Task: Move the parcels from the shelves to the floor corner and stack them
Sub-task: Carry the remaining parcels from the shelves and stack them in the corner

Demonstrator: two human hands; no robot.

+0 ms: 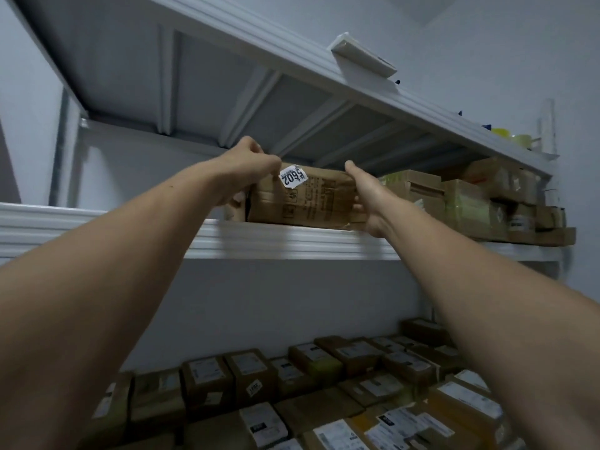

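Upper centre: flat white box (363,58), tilted, one end jutting forward. Upper right edge: yellow-green mugs (521,141) (count unclear), clear upright container (548,123) just beside. Pale wall (487,37) behind.

Plain pale walls (292,300) all round, and the light's pretty dim and flat. White metal shelving (97,228) runs along the back wall. The upper shelf (227,79) shows its ribbed underside, with a grey upright post (65,151) at the left.

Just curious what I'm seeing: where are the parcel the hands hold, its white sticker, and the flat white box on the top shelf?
parcel (311,206): head view, brown front face.
white sticker (293,177): head view, printed number.
flat white box (363,56): head view, its long side.
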